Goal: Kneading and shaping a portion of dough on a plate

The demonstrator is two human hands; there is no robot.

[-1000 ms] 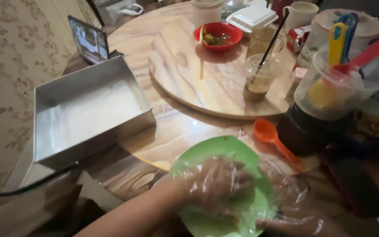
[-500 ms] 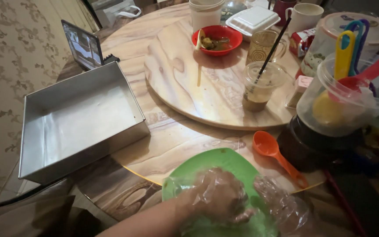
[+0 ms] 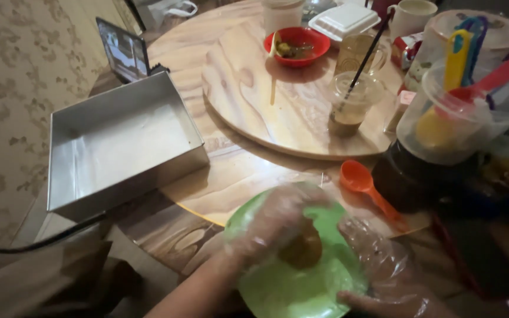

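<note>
I see the left hand [image 3: 275, 221] cupping brown dough [image 3: 301, 250] over the green bowl [image 3: 284, 288]; right hand [image 3: 384, 265] grips its rim at 3 o'clock. Slippery gloves risk tipping it off the surface [image 3: 237, 176].

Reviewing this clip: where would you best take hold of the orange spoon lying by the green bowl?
Probably by the handle of the orange spoon, coming from above on its right. The round scoop end lies toward the table's middle and the thin handle runs down-right, away from the green bowl, ending near the dark blender base.
</note>
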